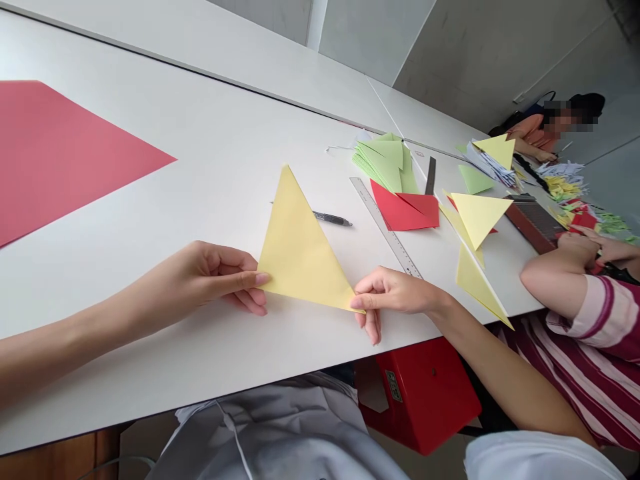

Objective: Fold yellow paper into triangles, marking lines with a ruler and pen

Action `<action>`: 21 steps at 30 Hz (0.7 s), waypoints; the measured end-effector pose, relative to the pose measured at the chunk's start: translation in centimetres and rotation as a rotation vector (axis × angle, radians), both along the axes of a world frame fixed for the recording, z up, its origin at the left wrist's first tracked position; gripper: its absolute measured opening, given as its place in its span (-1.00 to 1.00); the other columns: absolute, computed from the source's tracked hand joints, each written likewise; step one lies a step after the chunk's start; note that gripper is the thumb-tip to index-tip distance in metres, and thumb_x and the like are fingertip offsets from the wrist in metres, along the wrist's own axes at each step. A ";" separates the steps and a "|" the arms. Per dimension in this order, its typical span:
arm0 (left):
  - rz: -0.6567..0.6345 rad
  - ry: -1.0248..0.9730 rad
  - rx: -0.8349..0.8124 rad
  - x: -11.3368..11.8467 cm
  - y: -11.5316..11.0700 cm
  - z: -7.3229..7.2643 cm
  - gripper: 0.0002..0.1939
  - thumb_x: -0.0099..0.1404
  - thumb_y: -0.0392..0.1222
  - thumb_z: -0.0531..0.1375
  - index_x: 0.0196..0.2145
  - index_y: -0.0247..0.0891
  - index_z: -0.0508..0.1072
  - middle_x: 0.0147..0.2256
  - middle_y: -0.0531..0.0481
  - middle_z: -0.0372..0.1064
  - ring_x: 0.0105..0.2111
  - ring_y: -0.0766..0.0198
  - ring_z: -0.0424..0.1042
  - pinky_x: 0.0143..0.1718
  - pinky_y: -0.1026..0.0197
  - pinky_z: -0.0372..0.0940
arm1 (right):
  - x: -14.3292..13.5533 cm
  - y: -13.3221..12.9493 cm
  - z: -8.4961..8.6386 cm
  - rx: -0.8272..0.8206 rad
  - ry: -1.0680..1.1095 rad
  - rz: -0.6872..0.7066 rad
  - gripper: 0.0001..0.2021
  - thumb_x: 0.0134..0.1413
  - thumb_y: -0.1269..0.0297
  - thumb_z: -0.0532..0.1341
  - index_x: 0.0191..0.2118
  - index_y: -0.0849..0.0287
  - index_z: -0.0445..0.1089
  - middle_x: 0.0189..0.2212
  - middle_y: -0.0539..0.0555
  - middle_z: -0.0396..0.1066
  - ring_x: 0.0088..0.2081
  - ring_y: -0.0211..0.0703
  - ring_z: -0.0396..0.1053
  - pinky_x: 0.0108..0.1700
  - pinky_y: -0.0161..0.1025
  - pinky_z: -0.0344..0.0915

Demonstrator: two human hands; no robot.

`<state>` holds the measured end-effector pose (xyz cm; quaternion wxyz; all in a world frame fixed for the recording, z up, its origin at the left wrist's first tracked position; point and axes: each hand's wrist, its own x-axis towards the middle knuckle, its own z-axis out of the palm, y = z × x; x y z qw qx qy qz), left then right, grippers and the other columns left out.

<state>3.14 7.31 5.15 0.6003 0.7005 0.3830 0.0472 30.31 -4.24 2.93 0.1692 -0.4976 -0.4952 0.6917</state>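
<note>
Tapering upward — a plain yellow triangle of paper [305,250].

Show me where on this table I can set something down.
The table is bare between the pink sheet and the yellow triangle, and between the left hand and the near edge. It is crowded beyond the right hand: ruler, red paper, green stack.

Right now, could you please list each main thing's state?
Yellow paper: triangular, in both hands
Left hand: pinching its left corner
Right hand: pinching its right corner
Pen: lying, partly hidden
Ruler: lying flat
Green papers: stacked, fanned
Red paper: lying unheld
Pink sheet: partly out of frame
</note>
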 end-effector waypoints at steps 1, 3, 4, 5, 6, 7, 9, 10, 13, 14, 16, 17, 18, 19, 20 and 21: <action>-0.003 -0.007 -0.021 0.0 0.0 0.0 -0.73 0.20 -0.03 0.23 -0.54 -0.26 0.44 -0.45 0.03 0.55 -0.37 0.26 0.56 -0.25 0.35 0.40 | 0.0 -0.1 0.0 0.009 -0.003 0.002 -0.61 0.25 0.03 0.19 -0.42 0.28 0.40 -0.57 0.06 0.52 -0.50 -0.22 0.52 -0.36 -0.31 0.43; -0.002 -0.024 -0.066 -0.1 0.0 0.0 -0.73 0.22 -0.05 0.24 -0.54 -0.26 0.44 -0.44 0.01 0.55 -0.36 0.24 0.56 -0.24 0.31 0.43 | 0.0 -0.3 -0.1 0.024 -0.012 0.007 -0.63 0.26 0.04 0.18 -0.41 0.27 0.39 -0.57 0.05 0.51 -0.49 -0.23 0.52 -0.36 -0.32 0.42; 0.003 -0.032 -0.086 -0.1 0.0 0.0 -0.72 0.23 -0.05 0.24 -0.54 -0.26 0.44 -0.44 0.00 0.55 -0.36 0.23 0.56 -0.24 0.29 0.44 | 0.0 -0.5 -0.1 0.030 -0.017 0.006 -0.64 0.26 0.05 0.18 -0.40 0.27 0.39 -0.56 0.05 0.51 -0.48 -0.23 0.52 -0.37 -0.32 0.42; 0.008 -0.040 -0.102 -0.2 0.0 0.0 -0.72 0.23 -0.05 0.25 -0.54 -0.26 0.43 -0.44 0.00 0.55 -0.36 0.22 0.56 -0.24 0.27 0.45 | 0.0 -0.6 -0.2 0.035 -0.022 0.008 -0.65 0.26 0.05 0.18 -0.39 0.26 0.39 -0.56 0.05 0.51 -0.48 -0.23 0.52 -0.37 -0.33 0.41; 0.012 -0.048 -0.118 -0.2 0.1 -0.1 -0.71 0.23 -0.04 0.26 -0.55 -0.25 0.43 -0.43 -0.01 0.55 -0.36 0.21 0.57 -0.24 0.26 0.45 | 0.0 -0.7 -0.3 0.040 -0.028 0.008 -0.65 0.27 0.06 0.17 -0.38 0.26 0.38 -0.55 0.05 0.51 -0.48 -0.22 0.52 -0.37 -0.32 0.41; 0.014 -0.058 -0.132 -0.2 0.1 -0.2 -0.70 0.23 -0.03 0.27 -0.56 -0.25 0.43 -0.43 -0.01 0.55 -0.36 0.20 0.57 -0.25 0.26 0.46 | 0.0 -0.9 -0.3 0.045 -0.036 0.006 -0.66 0.27 0.06 0.16 -0.37 0.25 0.38 -0.55 0.05 0.50 -0.47 -0.22 0.51 -0.37 -0.32 0.41; 0.015 -0.075 -0.160 -0.3 0.2 -0.4 -0.68 0.20 0.00 0.30 -0.57 -0.25 0.44 -0.44 -0.02 0.55 -0.36 0.18 0.57 -0.26 0.25 0.47 | 0.0 -1.1 -0.5 0.048 -0.049 -0.002 -0.66 0.27 0.05 0.16 -0.37 0.24 0.37 -0.55 0.05 0.50 -0.48 -0.22 0.51 -0.38 -0.31 0.40; 0.015 -0.081 -0.174 -0.4 0.2 -0.6 -0.68 0.17 0.01 0.32 -0.57 -0.25 0.44 -0.44 -0.01 0.55 -0.36 0.17 0.57 -0.27 0.24 0.47 | 0.0 -1.2 -0.5 0.042 -0.054 -0.005 -0.66 0.27 0.04 0.16 -0.37 0.24 0.37 -0.55 0.05 0.50 -0.48 -0.22 0.50 -0.38 -0.31 0.40; 0.006 -0.102 -0.202 -0.7 0.3 -1.1 -0.69 0.13 0.01 0.35 -0.55 -0.25 0.43 -0.45 0.00 0.55 -0.37 0.17 0.57 -0.29 0.24 0.48 | -0.2 -1.2 -0.6 0.018 -0.057 0.011 -0.64 0.23 0.00 0.18 -0.38 0.24 0.41 -0.52 0.08 0.52 -0.50 -0.23 0.49 -0.42 -0.33 0.38; -0.002 -0.111 -0.210 -0.8 0.3 -1.3 -0.69 0.16 0.01 0.33 -0.55 -0.25 0.42 -0.45 0.00 0.55 -0.37 0.18 0.57 -0.30 0.24 0.48 | -0.3 -1.2 -0.7 0.019 -0.065 0.028 -0.64 0.21 0.00 0.20 -0.36 0.25 0.44 -0.48 0.10 0.53 -0.53 -0.24 0.48 -0.44 -0.34 0.37; -0.019 -0.132 -0.227 -1.0 0.2 -1.5 -0.68 0.20 0.01 0.29 -0.55 -0.26 0.39 -0.45 0.00 0.55 -0.38 0.20 0.57 -0.32 0.26 0.47 | -0.5 -0.9 -0.8 0.048 -0.097 0.069 -0.64 0.18 -0.01 0.23 -0.31 0.25 0.49 -0.42 0.11 0.54 -0.59 -0.30 0.42 -0.51 -0.36 0.31; -0.025 -0.141 -0.237 -1.1 0.2 -1.6 -0.67 0.21 0.00 0.28 -0.55 -0.26 0.38 -0.45 0.00 0.55 -0.39 0.20 0.57 -0.32 0.27 0.46 | -0.8 -0.7 -0.9 0.075 -0.110 0.075 -0.65 0.15 0.00 0.26 -0.30 0.25 0.51 -0.41 0.10 0.54 -0.61 -0.32 0.38 -0.55 -0.37 0.28; -0.029 -0.148 -0.246 -1.2 0.1 -1.6 -0.67 0.21 0.00 0.28 -0.55 -0.27 0.37 -0.46 0.00 0.55 -0.40 0.21 0.57 -0.33 0.27 0.46 | -1.1 -0.4 -1.0 0.106 -0.118 0.064 -0.66 0.10 0.01 0.30 -0.32 0.25 0.52 -0.43 0.09 0.53 -0.62 -0.33 0.36 -0.57 -0.37 0.25; -0.034 -0.153 -0.254 -1.3 -0.1 -1.7 -0.67 0.20 0.00 0.29 -0.54 -0.27 0.36 -0.46 -0.01 0.54 -0.40 0.21 0.57 -0.34 0.28 0.45 | -1.6 0.0 -1.1 0.140 -0.120 0.038 -0.67 0.05 0.02 0.34 -0.34 0.25 0.52 -0.46 0.06 0.51 -0.60 -0.32 0.35 -0.57 -0.38 0.24; -0.040 -0.158 -0.257 -1.3 -0.3 -1.7 -0.67 0.20 0.00 0.29 -0.54 -0.27 0.37 -0.46 -0.01 0.54 -0.41 0.21 0.57 -0.35 0.28 0.45 | -2.1 0.3 -1.1 0.171 -0.106 -0.006 -0.68 0.01 0.03 0.37 -0.36 0.24 0.52 -0.46 0.05 0.50 -0.54 -0.29 0.38 -0.53 -0.37 0.27; -0.048 -0.163 -0.255 -1.3 -0.5 -1.8 -0.67 0.20 0.01 0.29 -0.53 -0.27 0.37 -0.46 -0.02 0.54 -0.42 0.21 0.56 -0.35 0.28 0.45 | -2.8 0.7 -1.1 0.194 -0.071 -0.064 -0.69 -0.03 0.05 0.40 -0.34 0.23 0.52 -0.43 0.05 0.50 -0.45 -0.24 0.43 -0.45 -0.36 0.32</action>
